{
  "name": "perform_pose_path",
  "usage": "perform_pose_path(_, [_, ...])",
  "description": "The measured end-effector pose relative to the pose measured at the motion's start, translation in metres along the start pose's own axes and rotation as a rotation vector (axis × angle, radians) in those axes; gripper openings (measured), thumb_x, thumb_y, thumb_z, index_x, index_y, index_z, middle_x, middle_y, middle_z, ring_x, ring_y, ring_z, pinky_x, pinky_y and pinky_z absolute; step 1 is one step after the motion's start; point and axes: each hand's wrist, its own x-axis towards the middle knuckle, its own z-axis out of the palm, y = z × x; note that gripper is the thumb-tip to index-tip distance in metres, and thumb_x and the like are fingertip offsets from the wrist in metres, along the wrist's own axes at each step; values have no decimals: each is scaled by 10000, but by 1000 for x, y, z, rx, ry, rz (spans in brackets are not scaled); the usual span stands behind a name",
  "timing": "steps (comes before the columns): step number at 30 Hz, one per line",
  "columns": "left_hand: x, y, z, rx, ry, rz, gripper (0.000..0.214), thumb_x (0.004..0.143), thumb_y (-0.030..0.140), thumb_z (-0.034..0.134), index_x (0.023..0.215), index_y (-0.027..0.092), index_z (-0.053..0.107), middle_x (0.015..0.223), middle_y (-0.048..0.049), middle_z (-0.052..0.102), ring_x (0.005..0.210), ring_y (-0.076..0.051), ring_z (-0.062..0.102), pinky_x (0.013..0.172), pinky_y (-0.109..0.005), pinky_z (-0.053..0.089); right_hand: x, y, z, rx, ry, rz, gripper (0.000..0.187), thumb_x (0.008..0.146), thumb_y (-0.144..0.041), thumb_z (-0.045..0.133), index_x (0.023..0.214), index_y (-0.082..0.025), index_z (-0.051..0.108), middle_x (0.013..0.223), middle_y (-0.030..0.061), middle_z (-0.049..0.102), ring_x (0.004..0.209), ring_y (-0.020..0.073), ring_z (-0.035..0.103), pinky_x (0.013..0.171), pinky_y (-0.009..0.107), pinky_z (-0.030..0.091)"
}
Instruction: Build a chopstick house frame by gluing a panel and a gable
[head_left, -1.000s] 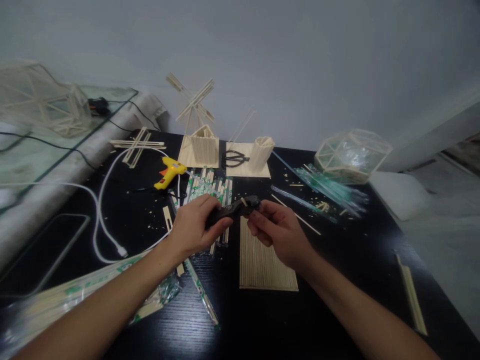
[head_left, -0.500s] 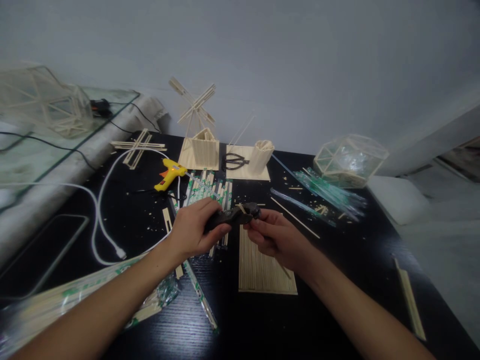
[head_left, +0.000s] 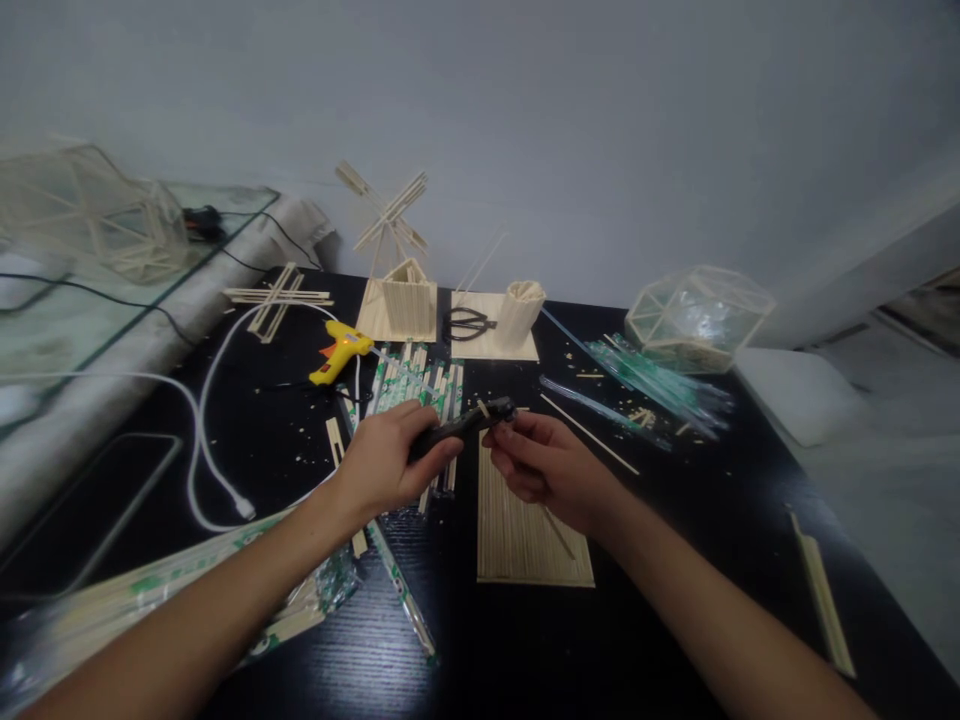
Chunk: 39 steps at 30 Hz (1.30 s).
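Biggest risk on the desk (head_left: pixel 675 620): left forearm (head_left: pixel 225 620) crosses the stick pack (head_left: pixel 97 610), close by the cable (head_left: pixel 244 508). Swing it and I could drag both. Panel (head_left: pixel 517 545) lies flat below the right hand; a dropped tool could mark it. Left hand (head_left: pixel 394 450) is wrapped round the pliers (head_left: pixel 466 424), above the panel's far end. Right hand (head_left: pixel 544 460) is pinching what looks like a thin stick (head_left: pixel 559 534) at the pliers' head, its tail over the panel. Fingertips sit tight to the jaws, contact hidden: squeeze early, could nip one. Loose pinch, stick twists.

Room: desk's right edge shows, near edge doesn't. Best space is right of the panel, short of the loose strips (head_left: pixel 821 600). Offcuts (head_left: pixel 641 417) beyond the right hand could get swept.
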Motion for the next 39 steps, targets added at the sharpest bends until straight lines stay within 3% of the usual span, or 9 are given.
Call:
perform_pose_path(3, [2, 0, 0, -13, -18, -25, 526, 1006, 624, 428, 707, 204, 533, 690, -17, 537, 647, -178, 523, 619, -307, 354, -1, -4, -2, -168, 68, -129, 304, 875, -409, 822, 991, -200, 635, 888, 0, 681, 570, 83, 612, 472, 210, 465])
perform_pose_path(6, [3, 0, 1, -54, -52, -16, 543, 1011, 621, 432, 678, 201, 521, 659, -10, 532, 613, -165, 506, 601, -298, 340, -2, -9, -7, -235, 71, -239, 464, 798, -249, 885, 1187, -268, 632, 1100, 13, 704, 777, 132, 728, 683, 295, 625])
perform_pose_path(10, [2, 2, 3, -112, -107, -6, 545, 1022, 609, 438, 683, 195, 540, 647, -6, 539, 608, -158, 510, 597, -294, 329, 0, -12, -12, -227, -11, -225, 390, 780, -182, 886, 1132, -239, 728, 994, 14, 750, 807, 139, 745, 710, 283, 629])
perform_pose_path(20, [0, -1, 6, -79, -155, -73, 574, 1002, 656, 452, 656, 200, 498, 596, 9, 498, 562, -151, 465, 575, -289, 269, 2, -13, -14, -129, 1, -121, 410, 695, -135, 936, 1066, -221, 783, 899, 4, 785, 765, 141, 770, 688, 275, 660])
perform_pose_path(27, [4, -6, 7, -3, -195, -173, 601, 999, 692, 406, 665, 201, 496, 626, -4, 520, 602, -169, 482, 616, -300, 262, -2, -24, -19, -209, 18, -141, 591, 720, -175, 932, 1267, -213, 713, 816, 14, 808, 737, 148, 772, 723, 290, 651])
perform_pose_path(33, [8, -6, 6, -32, -145, -293, 615, 1004, 686, 359, 636, 204, 463, 598, -6, 503, 616, -177, 491, 633, -308, 265, -9, -42, -36, -481, 165, -160, 572, 773, -199, 871, 1312, -213, 680, 781, 14, 804, 785, 198, 790, 754, 351, 637])
perform_pose_path(39, [11, -8, 7, -49, -110, -323, 609, 994, 670, 366, 598, 210, 409, 552, 5, 432, 579, -164, 461, 616, -311, 261, -1, -43, -75, -1056, 450, -68, 382, 864, -58, 714, 1223, -187, 727, 766, 32, 799, 768, 229, 794, 821, 404, 610])
